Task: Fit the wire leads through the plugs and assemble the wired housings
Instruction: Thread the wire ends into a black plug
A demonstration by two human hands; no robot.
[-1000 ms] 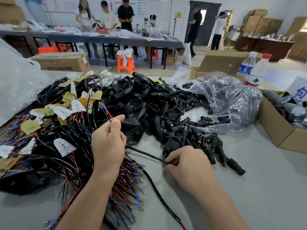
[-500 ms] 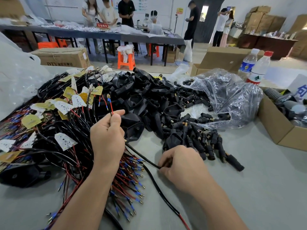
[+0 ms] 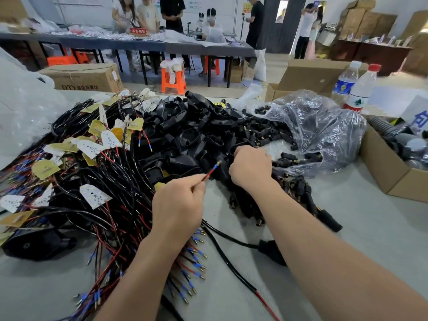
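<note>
**One thin lead pinched, plugs close by**

One red wire lead (image 3: 209, 173) sits at the centre of the frame. The left hand (image 3: 178, 205) pinches it between thumb and forefinger, just behind its blue-sleeved metal tip. It looks light and limp, so it is best held close to the tip to keep it aimed. The right hand (image 3: 251, 169) is apart from the left, with its fingers curled down into the heap of black housings (image 3: 185, 135); I cannot tell whether it grips anything. Plugs (image 3: 298, 188) lie just right of it — small, hard, likely to roll — and more spill from a plastic bag (image 3: 324, 130) at upper right. The tangle of wires (image 3: 92, 181) at left may snag the lead's trailing end. Bottles (image 3: 361, 89) and a cardboard box (image 3: 393, 177) stand at the right edge, well apart.
</note>
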